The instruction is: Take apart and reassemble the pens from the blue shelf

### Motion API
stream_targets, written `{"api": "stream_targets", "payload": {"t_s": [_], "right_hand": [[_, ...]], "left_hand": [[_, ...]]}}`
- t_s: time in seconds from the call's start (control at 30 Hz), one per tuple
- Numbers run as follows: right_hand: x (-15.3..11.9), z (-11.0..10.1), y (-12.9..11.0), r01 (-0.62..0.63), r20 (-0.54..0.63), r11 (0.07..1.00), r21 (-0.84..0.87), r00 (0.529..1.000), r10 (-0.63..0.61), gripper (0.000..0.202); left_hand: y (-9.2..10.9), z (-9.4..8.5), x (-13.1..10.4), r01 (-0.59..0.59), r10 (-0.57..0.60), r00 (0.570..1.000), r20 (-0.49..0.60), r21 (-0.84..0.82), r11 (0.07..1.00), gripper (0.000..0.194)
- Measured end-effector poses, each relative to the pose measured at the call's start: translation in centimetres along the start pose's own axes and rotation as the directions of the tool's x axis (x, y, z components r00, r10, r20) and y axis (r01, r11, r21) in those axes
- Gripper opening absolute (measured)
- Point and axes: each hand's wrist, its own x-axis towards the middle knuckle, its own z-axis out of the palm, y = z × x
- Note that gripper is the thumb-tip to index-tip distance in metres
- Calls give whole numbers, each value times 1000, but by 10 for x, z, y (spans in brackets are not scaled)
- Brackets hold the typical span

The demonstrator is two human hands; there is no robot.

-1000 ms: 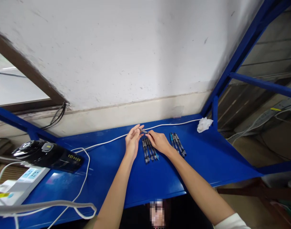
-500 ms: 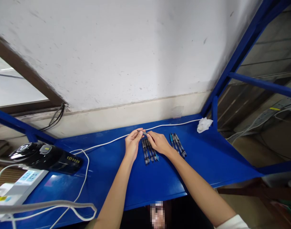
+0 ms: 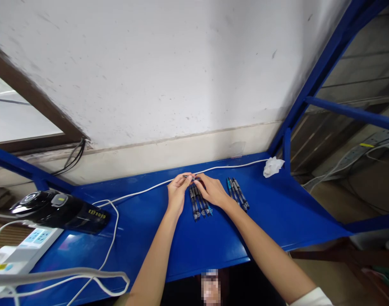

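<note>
Okay, so picture a clock face centred on the slim dark grey-and-black pen (image 3: 193,179) between both hands, just above the shiny blue tabletop (image 3: 143,221). Going left to right: out at 8 there's a long white plastic power strip (image 3: 25,250), and a bit above it, between 8 and 9, a glossy black bottle with yellow lettering (image 3: 60,210). The left hand (image 3: 177,193) comes in from 7, thumb and fingers pinching the pen's left end. Right below, near 6, sits a neat side-by-side row of dark pens (image 3: 199,202), one with blue on it. The right hand (image 3: 213,190) reaches in from 4 or 5, pinching the other end, though its fingertips are too small to read exactly. Between 3 and 4 there's a smaller bunch of dark pens (image 3: 240,193), then a crumpled white tissue (image 3: 273,167) at 3. Handling tip, imo: let the left pinch anchor, use only light right-hand pressure, keep both ends in line, and hold everything clear of that row so nothing rolls.
</note>
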Motion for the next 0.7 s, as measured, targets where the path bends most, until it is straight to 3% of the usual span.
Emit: {"api": "stream_targets", "payload": {"t_s": [0.13, 0.3, 0.47, 0.7], "right_hand": [[1, 3, 1, 24, 14, 999, -38, 1000, -24, 21], [1, 3, 0, -31, 36, 999, -37, 999, 33, 11], [1, -4, -6, -9, 23, 998, -62, 1000, 10, 20], [4, -6, -4, 7, 10, 993, -117, 1000, -6, 23]], "left_hand": [[-4, -1, 1, -26, 27, 997, -74, 25, 999, 27], [-7, 2, 1, -37, 44, 991, -128, 57, 998, 28], [-5, -1, 3, -45, 53, 979, -195, 47, 998, 33], [3, -4, 3, -26, 22, 980, -196, -16, 1000, 41]]}}
